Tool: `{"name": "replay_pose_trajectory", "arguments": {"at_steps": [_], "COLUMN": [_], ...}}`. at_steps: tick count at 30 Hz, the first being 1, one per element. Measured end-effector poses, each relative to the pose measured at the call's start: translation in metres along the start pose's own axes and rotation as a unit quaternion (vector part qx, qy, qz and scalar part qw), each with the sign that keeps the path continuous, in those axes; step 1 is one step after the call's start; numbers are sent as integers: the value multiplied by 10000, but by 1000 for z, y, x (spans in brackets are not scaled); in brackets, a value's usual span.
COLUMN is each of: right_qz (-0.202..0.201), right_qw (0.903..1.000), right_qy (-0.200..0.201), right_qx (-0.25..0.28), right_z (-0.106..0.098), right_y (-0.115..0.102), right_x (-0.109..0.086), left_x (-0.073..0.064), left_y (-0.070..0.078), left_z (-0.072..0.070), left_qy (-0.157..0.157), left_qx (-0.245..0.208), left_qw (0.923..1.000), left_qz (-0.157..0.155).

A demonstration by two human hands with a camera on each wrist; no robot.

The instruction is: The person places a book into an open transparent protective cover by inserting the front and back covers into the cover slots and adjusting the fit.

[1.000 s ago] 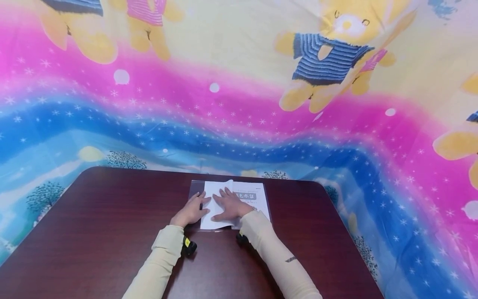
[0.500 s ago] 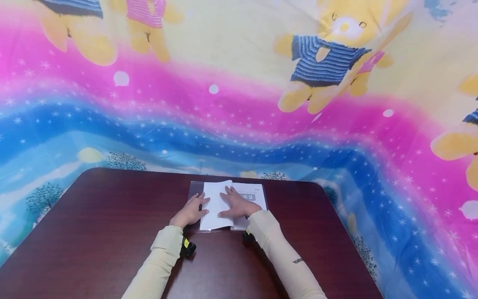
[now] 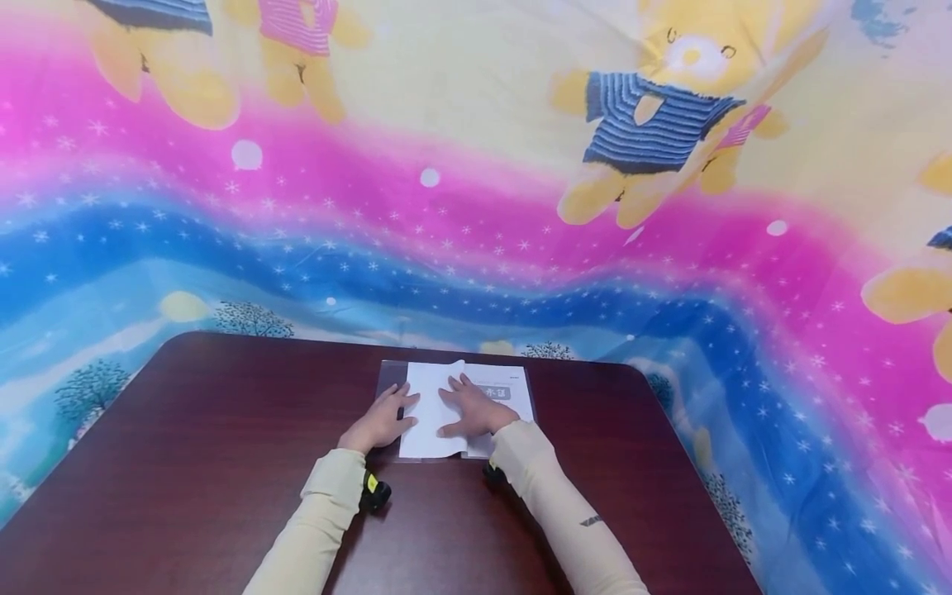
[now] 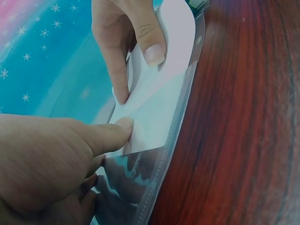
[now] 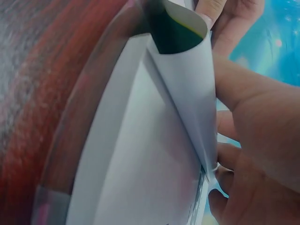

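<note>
A booklet with a printed page lies near the far edge of the table. Its white cover sheet is turned to the left, and its edge curls up into a bulge in the right wrist view. Under and beside the sheet is a clear plastic book cover. My left hand rests at the left edge, its thumb touching the white sheet. My right hand lies with fingers spread on the white sheet, near the fold. Part of the printed title is hidden beneath it.
The dark red-brown table has rounded far corners. Behind it hangs a cloth backdrop with bears and snowflakes. Black wrist cameras sit under both pale sleeves, the left one close to the tabletop.
My right hand has shifted slightly right across the white sheet, covering more of the printed title. My left hand has stayed at the left edge.
</note>
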State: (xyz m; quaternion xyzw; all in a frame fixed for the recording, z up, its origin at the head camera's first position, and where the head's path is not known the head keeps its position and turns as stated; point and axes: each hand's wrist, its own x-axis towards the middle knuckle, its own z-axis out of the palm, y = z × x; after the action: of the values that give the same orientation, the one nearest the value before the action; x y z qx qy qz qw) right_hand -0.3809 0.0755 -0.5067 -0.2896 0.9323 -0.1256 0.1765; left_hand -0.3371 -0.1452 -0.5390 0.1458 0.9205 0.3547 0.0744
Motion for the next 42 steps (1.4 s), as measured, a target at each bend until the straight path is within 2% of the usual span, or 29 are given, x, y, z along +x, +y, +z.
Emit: {"name": "replay_pose_trajectory", "arguments": {"at_steps": [6,15,27,36,42], "right_qz": [83,42,190,156,134], "right_qw": [9999,9997,9995,9994,9995], "right_qy": [85,235,244,317,293], "right_qx": [-16,59,39,17,24], "right_z": [3,9,9,9,10], "right_y": [-1,0,-3,-5,-6], "right_x": [1,2,1,2,2], "left_x": [-2,-2,-3,-3,-4], "left_y": [-1,-1,0,1,3], "left_z": [-1,-1,-1,-1,0], "left_qy": [-88,-134,-70,17,-1], "left_qx": [90,115,100,-13,71], "left_qw": [9999,9998,9999,10000,10000], "left_qz": [104,91,71,97,68]}}
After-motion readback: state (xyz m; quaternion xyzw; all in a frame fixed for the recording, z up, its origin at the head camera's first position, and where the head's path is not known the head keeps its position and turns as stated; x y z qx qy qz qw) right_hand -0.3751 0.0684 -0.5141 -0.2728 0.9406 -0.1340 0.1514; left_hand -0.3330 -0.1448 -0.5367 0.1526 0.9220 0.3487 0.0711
